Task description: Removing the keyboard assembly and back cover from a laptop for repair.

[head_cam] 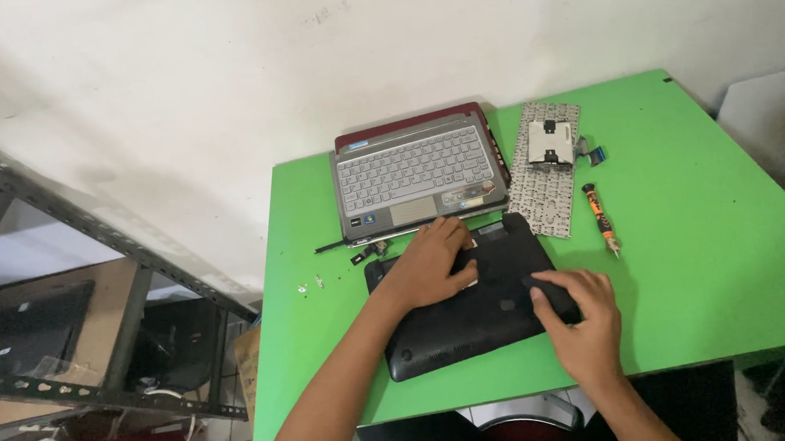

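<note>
A black laptop base (475, 321) lies upside down on the green table (692, 225). My left hand (426, 266) rests flat on its upper left part, fingers reaching toward a pale spot near the far edge. My right hand (582, 317) presses on the base's right edge, fingers curled over the corner. Neither hand lifts anything. Behind the base sits a grey keyboard deck with a dark red frame (417, 176).
A loose keyboard lying face down (548, 180) carries a small drive (550, 141). An orange and black screwdriver (601, 219) lies to the right. Small screws (309, 285) and bits (371, 250) sit left. A metal shelf frame (91, 300) stands left of the table.
</note>
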